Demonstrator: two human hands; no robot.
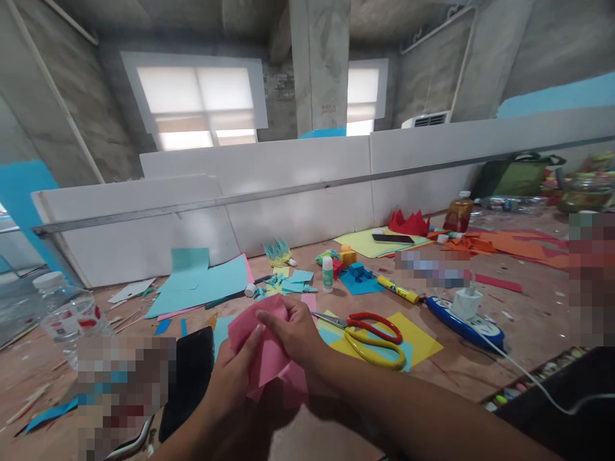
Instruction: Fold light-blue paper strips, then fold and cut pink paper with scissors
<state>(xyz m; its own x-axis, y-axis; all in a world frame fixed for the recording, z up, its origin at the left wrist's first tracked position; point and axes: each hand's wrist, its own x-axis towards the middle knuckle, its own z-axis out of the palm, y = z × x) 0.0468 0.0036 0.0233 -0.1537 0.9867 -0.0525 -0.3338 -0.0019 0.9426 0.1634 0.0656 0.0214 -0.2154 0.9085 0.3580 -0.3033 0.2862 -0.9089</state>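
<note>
Between my two hands is a sheet of pink paper (269,368), bent and partly folded, held up over the table's near side. My left hand (240,358) pinches its left side with the thumb on top. From the right, my right hand (295,330) grips the upper edge, thumb pressed on the paper. More pink paper (294,384) shows just below the hands. Right beside my right hand lie scissors (369,333) with one red and one yellow handle, resting on yellow paper (418,342) and light blue paper.
A glue stick (327,275) stands behind the hands, near blue paper (362,285) and a yellow marker (398,289). Light blue sheets (202,288) lie at the back left. A black phone (187,378) and a plastic bottle (67,314) are left; a blue power strip (464,323) is right.
</note>
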